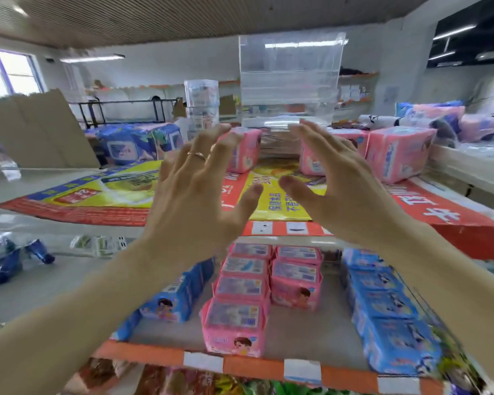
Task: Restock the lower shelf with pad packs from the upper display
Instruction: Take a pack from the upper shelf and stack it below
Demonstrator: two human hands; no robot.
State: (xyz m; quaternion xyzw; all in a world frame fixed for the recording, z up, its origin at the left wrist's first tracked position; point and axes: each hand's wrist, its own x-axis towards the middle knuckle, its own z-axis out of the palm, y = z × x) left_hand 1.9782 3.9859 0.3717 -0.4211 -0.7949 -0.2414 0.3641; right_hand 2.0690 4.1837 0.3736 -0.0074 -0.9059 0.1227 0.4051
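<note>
Head view, both arms raised toward upper display. L hand (191,192) at 10 o'clock of frame centre, grip wide, fingers spread, empty; ring (196,155) on one finger. R hand (337,189) at 2 o'clock, grip wide, palm turned inward, empty. Pink pad pack (244,149) stands on upper shelf (77,195) at 12 o'clock, just behind L fingertips; contact cannot be told. Two more pink packs (397,153) at 2 o'clock, behind R hand. All rest on a red-yellow printed sheet (274,201). Clear acrylic case (290,72) behind, at 12 o'clock. Lower shelf (305,334) at 6 o'clock: two rows of pink packs (236,326) at centre, blue packs (394,332) at 4 o'clock, blue packs (169,303) at 7 o'clock.
</note>
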